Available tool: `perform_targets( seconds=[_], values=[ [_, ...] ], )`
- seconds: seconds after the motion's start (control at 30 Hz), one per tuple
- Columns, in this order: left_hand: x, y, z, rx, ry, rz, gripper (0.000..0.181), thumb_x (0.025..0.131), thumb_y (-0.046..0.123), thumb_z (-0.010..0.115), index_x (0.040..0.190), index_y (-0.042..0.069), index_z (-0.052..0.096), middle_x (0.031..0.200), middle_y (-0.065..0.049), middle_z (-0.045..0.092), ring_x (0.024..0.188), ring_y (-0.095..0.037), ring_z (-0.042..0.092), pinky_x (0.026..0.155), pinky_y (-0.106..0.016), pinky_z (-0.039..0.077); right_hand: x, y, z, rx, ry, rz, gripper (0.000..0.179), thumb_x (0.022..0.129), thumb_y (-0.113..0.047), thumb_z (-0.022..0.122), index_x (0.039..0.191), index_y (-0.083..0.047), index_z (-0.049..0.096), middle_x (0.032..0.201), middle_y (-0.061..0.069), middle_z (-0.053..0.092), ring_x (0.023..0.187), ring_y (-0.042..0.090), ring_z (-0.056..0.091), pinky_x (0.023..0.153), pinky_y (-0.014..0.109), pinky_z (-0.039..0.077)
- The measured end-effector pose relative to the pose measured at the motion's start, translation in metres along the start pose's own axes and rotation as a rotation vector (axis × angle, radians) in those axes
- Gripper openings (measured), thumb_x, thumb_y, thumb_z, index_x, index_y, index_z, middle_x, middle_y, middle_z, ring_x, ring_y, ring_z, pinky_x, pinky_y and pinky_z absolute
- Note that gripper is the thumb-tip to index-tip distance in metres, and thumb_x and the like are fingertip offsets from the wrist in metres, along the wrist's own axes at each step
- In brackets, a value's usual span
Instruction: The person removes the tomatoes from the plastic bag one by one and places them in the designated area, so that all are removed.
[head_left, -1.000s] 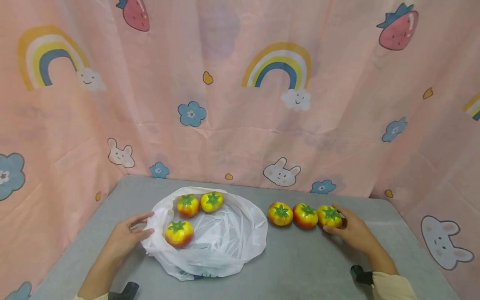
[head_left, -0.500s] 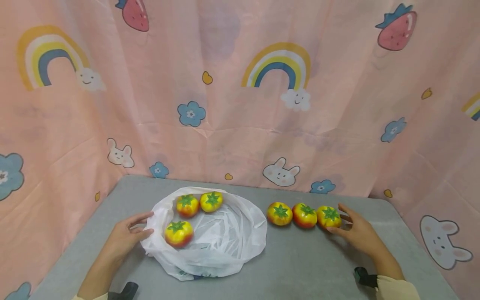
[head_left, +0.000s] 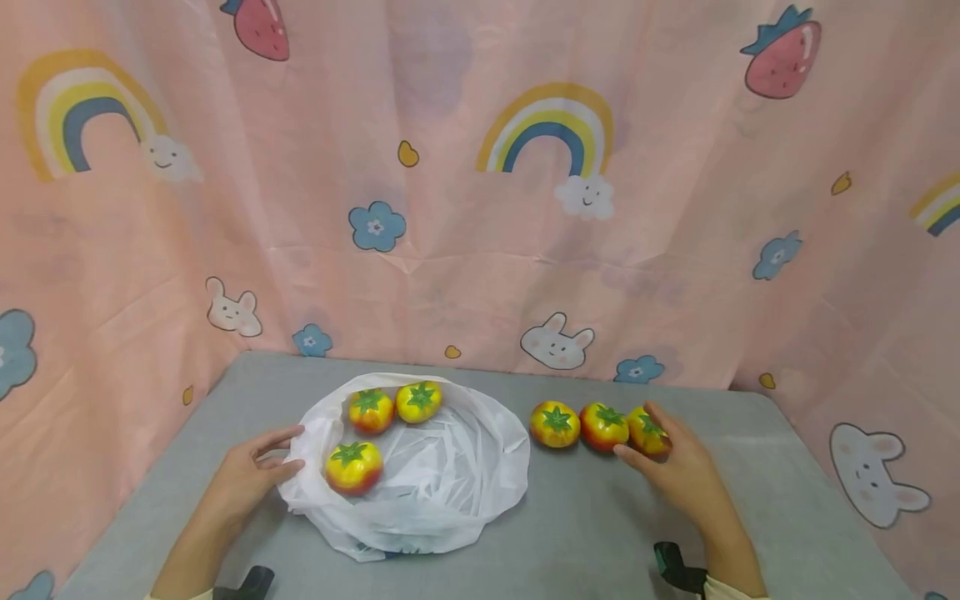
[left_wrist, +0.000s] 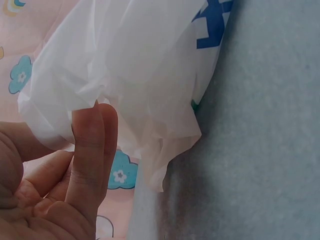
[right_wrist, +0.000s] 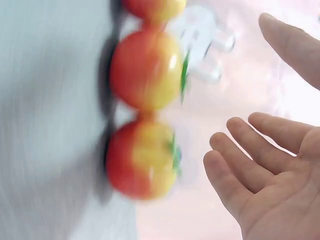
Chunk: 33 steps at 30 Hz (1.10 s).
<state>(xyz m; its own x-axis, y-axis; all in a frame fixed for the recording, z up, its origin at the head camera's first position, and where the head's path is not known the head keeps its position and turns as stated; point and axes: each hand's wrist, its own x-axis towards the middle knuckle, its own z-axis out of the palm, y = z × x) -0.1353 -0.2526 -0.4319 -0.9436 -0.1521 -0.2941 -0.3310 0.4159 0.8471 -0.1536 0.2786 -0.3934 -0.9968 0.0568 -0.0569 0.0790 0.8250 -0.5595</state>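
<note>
On the left of the table lies a white plastic bag (head_left: 480, 517), its mouth spread wide. Inside it sit three red-and-yellow toy tomatoes, one of them the near tomato (head_left: 354, 468). My left hand (head_left: 247, 475) pinches the bag's left rim between thumb and fingers, as the left wrist view shows closely. To the bag's right, a row has a left tomato (head_left: 555, 425), a middle tomato (head_left: 604, 427) and a right tomato (head_left: 647, 432). My right hand (head_left: 682, 467) hovers over the right end of that row, fingers spread, apart from the tomatoes (right_wrist: 142, 160) in the right wrist view.
The grey table (head_left: 570, 533) ends at a pink patterned curtain (head_left: 450, 292) behind and at both sides. Black wrist straps (head_left: 678, 571) sit on both forearms. Blue print (left_wrist: 212, 25) marks the bag's side.
My right hand has let go of the right tomato, drawn back slightly, then shifted left over the row. The left hand stays on the bag's rim. The head view has turned slightly right.
</note>
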Motion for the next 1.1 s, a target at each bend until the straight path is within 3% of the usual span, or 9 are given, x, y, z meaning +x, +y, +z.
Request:
perform_targets(
  seconds=[0.2, 0.37, 0.6, 0.73, 0.9, 1.1],
  values=[
    [0.0, 0.001, 0.0, 0.007, -0.003, -0.015, 0.066, 0.091, 0.025, 0.073, 0.149, 0.013, 0.045, 0.148, -0.026, 0.04, 0.132, -0.041, 0.051, 0.109, -0.055, 0.041, -0.005, -0.037, 0.025, 0.03, -0.037, -0.009, 0.1, 0.082, -0.066, 0.067, 0.157, -0.013, 0.028, 0.16, 0.023, 0.03, 0.142, 0.048, 0.035, 0.109, 0.066, 0.034],
    [-0.001, 0.001, -0.001, 0.024, 0.007, -0.01, 0.065, 0.09, 0.024, 0.074, 0.148, 0.012, 0.047, 0.146, -0.026, 0.043, 0.129, -0.04, 0.054, 0.107, -0.053, 0.045, -0.002, -0.06, 0.041, 0.075, -0.046, -0.066, 0.092, 0.083, -0.058, 0.071, 0.156, -0.018, 0.032, 0.161, 0.018, 0.031, 0.147, 0.045, 0.029, 0.111, 0.065, 0.031],
    [-0.002, 0.0, 0.0, 0.033, 0.006, 0.005, 0.063, 0.09, 0.023, 0.073, 0.147, 0.012, 0.049, 0.145, -0.025, 0.045, 0.12, -0.033, 0.061, 0.101, -0.045, 0.053, -0.007, -0.092, 0.064, 0.169, -0.035, -0.162, 0.08, 0.085, -0.04, 0.077, 0.152, -0.017, 0.041, 0.158, 0.013, 0.04, 0.146, 0.039, 0.037, 0.113, 0.061, 0.035],
    [-0.001, 0.0, 0.001, 0.024, 0.008, -0.015, 0.063, 0.09, 0.023, 0.073, 0.147, 0.012, 0.048, 0.146, -0.026, 0.043, 0.123, -0.037, 0.059, 0.1, -0.045, 0.053, -0.012, -0.111, 0.081, 0.234, -0.032, -0.205, 0.078, 0.082, -0.037, 0.081, 0.149, -0.016, 0.046, 0.153, 0.01, 0.047, 0.14, 0.035, 0.045, 0.11, 0.057, 0.042],
    [0.001, 0.001, 0.002, 0.002, 0.006, -0.024, 0.063, 0.091, 0.02, 0.073, 0.148, 0.012, 0.048, 0.146, -0.027, 0.042, 0.123, -0.036, 0.06, 0.098, -0.043, 0.054, -0.016, -0.135, 0.098, 0.309, -0.067, -0.275, 0.077, 0.081, -0.037, 0.081, 0.148, -0.016, 0.048, 0.148, 0.009, 0.052, 0.13, 0.035, 0.054, 0.105, 0.058, 0.046],
    [0.001, 0.001, 0.001, -0.002, -0.001, -0.026, 0.063, 0.091, 0.02, 0.073, 0.148, 0.012, 0.048, 0.146, -0.027, 0.042, 0.118, -0.032, 0.062, 0.097, -0.041, 0.055, -0.019, -0.159, 0.12, 0.352, -0.155, -0.329, 0.076, 0.082, -0.038, 0.08, 0.148, -0.017, 0.048, 0.151, 0.007, 0.049, 0.14, 0.031, 0.046, 0.113, 0.057, 0.038]
  ],
)
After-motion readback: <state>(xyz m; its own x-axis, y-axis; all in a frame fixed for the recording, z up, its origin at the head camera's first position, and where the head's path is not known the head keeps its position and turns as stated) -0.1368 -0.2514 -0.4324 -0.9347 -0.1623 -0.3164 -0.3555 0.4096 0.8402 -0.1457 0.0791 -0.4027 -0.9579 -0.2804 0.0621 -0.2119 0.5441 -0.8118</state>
